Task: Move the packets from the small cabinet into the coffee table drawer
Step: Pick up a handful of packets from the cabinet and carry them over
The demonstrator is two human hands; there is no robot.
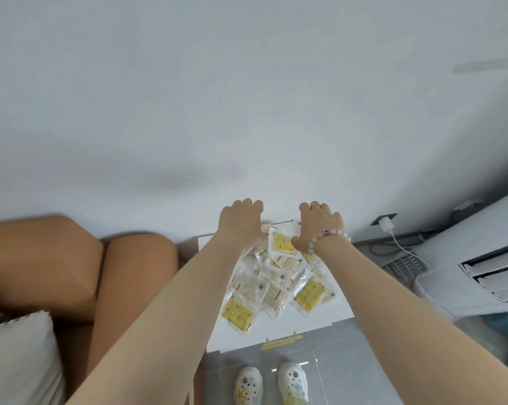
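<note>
Several clear and yellow packets (279,285) lie heaped on the white top of the small cabinet (217,331), close to the wall. My left hand (241,222) and my right hand (320,225) reach over the far end of the heap, fingers curled down behind it with their tips hidden. One yellow packet (281,244) stands tilted up between my two thumbs, which press on its sides. My right wrist wears a bead bracelet. The coffee table drawer is not in view.
A tan sofa (57,264) with a pale cushion (16,355) fills the left. A wall socket with a white charger (385,223) and a white vented appliance (486,267) stand to the right. Below lie grey floor tiles and my two shoes (271,381).
</note>
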